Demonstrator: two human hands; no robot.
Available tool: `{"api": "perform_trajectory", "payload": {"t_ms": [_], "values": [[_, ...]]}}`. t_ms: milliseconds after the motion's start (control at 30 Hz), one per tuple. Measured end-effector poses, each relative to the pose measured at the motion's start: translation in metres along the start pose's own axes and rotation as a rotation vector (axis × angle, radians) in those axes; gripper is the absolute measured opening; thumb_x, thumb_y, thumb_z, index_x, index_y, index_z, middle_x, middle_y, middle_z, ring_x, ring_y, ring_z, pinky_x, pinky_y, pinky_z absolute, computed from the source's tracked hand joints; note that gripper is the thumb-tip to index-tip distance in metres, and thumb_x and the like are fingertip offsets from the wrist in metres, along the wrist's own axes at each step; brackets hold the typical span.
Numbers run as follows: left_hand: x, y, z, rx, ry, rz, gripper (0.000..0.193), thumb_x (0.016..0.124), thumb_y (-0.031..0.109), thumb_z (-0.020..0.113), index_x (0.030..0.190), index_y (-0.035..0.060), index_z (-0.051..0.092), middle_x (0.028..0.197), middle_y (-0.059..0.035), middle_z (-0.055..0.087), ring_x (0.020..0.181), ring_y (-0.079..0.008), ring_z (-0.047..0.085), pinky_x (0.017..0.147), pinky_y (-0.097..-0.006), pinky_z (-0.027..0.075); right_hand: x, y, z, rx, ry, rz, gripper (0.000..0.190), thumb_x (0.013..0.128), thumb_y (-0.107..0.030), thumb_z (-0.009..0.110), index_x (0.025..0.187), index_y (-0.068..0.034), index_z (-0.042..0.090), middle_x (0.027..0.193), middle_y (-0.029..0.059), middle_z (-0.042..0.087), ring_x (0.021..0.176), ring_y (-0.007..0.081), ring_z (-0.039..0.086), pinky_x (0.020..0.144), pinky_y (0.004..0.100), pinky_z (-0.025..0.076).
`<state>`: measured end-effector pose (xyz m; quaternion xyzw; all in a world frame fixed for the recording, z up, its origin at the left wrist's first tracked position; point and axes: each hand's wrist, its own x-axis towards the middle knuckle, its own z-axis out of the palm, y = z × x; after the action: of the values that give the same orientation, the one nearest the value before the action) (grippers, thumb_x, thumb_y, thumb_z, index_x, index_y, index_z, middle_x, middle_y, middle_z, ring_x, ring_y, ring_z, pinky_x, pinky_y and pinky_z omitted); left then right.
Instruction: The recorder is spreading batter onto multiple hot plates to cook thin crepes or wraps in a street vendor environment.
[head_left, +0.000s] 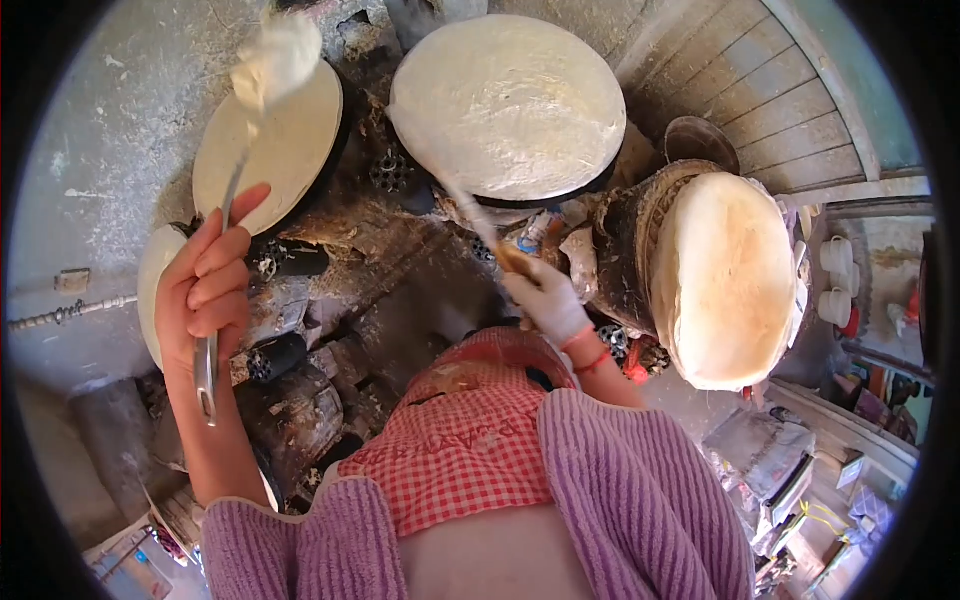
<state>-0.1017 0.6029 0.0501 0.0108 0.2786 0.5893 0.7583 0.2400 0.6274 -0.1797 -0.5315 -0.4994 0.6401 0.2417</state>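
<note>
My left hand (214, 274) is closed round the metal handle of a ladle (235, 176), raised at the left. Pale batter or dough (277, 64) covers its blurred head, above a round griddle covered by a pale flatbread (274, 157). My right hand (547, 300), in a whitish glove, grips the wooden handle of a spatula or scraper (476, 214). Its blurred blade reaches the near edge of a large pale flatbread (510, 105) on the middle griddle. A stack of thin round flatbreads (731, 281) lies at the right.
Another pale round (154, 285) is partly hidden behind my left hand. Black coal briquettes with holes (277, 356) lie among the soot-covered stove blocks. A brown round lid or pan (701, 145) leans behind the stack. White cups (836, 277) hang or stand at the far right.
</note>
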Motion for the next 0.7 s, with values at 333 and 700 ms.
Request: {"api": "perform_trajectory", "payload": {"t_ms": [333, 700], "values": [[-0.097, -0.033, -0.133, -0.526, 0.122, -0.072, 0.046, 0.108, 0.020, 0.028, 0.145, -0.0082, 0.024, 0.076, -0.0030, 0.034, 0.054, -0.0103, 0.033, 0.040, -0.0264, 0.032, 0.057, 0.012, -0.087, 0.685, 0.212, 0.009, 0.022, 0.095, -0.025, 0.065, 0.109, -0.009, 0.061, 0.076, 0.0000, 0.059, 0.057, 0.0071, 0.053, 0.048, 0.0226, 0.044], [-0.159, -0.042, -0.139, -0.040, 0.301, 0.085, 0.042, 0.107, 0.016, 0.036, 0.142, -0.0070, 0.033, 0.072, 0.0016, 0.033, 0.048, -0.0045, 0.029, 0.034, -0.0212, 0.025, 0.072, -0.004, -0.081, 0.748, 0.131, -0.065, 0.015, 0.095, -0.020, 0.064, 0.101, -0.006, 0.062, 0.070, -0.0032, 0.051, 0.055, 0.0076, 0.046, 0.045, 0.0223, 0.038]]}}
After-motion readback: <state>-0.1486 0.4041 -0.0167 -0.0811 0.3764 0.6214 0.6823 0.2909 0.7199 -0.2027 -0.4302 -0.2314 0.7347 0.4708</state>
